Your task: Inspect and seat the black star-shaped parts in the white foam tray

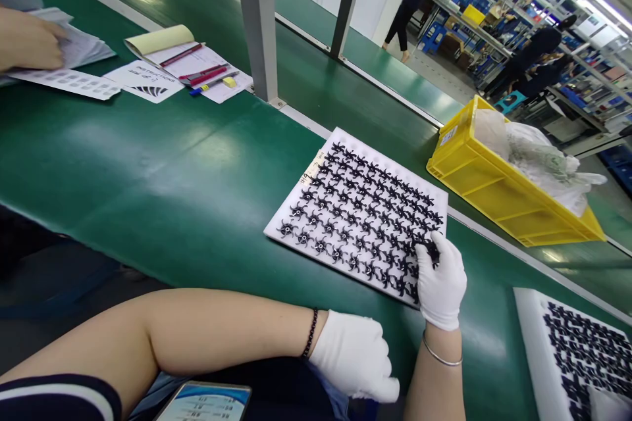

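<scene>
A white foam tray [306, 237] lies on the green table, set with rows of small black bladed fan wheels [353, 218]. Over its right edge is my right hand [442, 286], in a white glove, thumb and fingers pinched round a black fan wheel [430, 250]. Handwriting marks a tan strip [312, 170] on the tray's left side. My left hand [354, 356], also gloved, is closed near my lap in front of the table edge. Whatever its curled fingers may hold is hidden.
Another foam tray [530, 335] of black fan wheels is at lower right. A yellow crate [498, 181] with plastic bags stands behind. Papers [143, 81] and pens [205, 74] lie left of a metal post [257, 20]. Another person's hand [29, 39] rests on papers at far left.
</scene>
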`<state>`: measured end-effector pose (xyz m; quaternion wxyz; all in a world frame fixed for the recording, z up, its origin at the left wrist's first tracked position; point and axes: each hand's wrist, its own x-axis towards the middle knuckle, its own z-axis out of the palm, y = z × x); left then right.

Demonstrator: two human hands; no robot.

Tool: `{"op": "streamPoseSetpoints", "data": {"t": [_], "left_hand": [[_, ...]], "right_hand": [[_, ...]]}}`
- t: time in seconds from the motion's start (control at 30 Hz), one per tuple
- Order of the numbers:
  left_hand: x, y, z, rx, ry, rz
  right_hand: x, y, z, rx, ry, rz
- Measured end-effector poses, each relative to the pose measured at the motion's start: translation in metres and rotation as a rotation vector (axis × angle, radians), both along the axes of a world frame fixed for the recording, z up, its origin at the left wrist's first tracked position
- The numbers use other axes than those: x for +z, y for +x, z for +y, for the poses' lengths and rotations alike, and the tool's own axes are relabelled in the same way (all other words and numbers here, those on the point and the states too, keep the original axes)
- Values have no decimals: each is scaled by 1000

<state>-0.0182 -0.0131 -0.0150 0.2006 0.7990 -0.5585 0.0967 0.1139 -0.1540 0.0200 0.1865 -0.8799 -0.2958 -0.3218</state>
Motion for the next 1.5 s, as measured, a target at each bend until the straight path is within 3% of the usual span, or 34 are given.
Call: {"op": "streamPoseSetpoints", "data": {"t": [0.33,1.1,1.3,1.5], "left_hand": [[-3,-2,-2,29,-72,-31],[-1,-1,0,7,-49,-31],[-2,-1,0,10,-62,-50],[-1,-1,0,-4,-34,-31]], "right_hand": [[2,4,1,133,-106,40],[0,-1,0,133,-91,38],[0,0,1,101,-87,59],[-3,-1,1,-36,-97,87]]}}
